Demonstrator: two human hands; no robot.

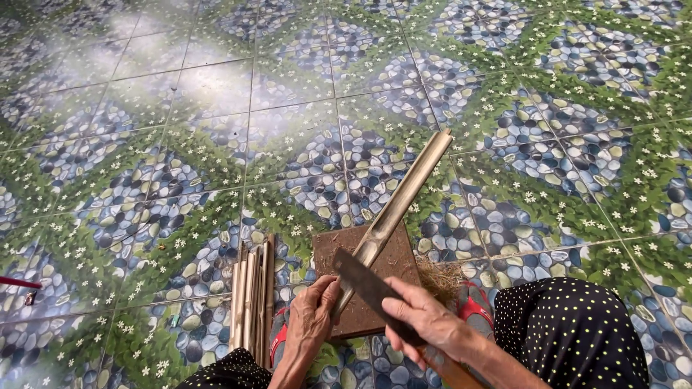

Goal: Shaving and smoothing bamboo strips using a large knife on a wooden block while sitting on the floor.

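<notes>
My left hand [311, 317] grips the near end of a long split bamboo piece [404, 198], which slants up and to the right with its hollow side showing. Its lower end rests on a brown square board [393, 270] on the floor. My right hand [425, 320] holds a dark broad-bladed knife [364, 281] by its wooden handle, and the blade lies across the bamboo's near end. Beside my left hand, a bundle of thin bamboo strips [252, 299] lies on the floor.
The floor is glossy tile [216, 144] printed with pebbles and green leaves. My knees in black dotted fabric [569, 331] frame the board. Bamboo shavings [440, 277] and red sandal straps [472, 306] lie by the board. A red object [18, 282] pokes in at the left edge.
</notes>
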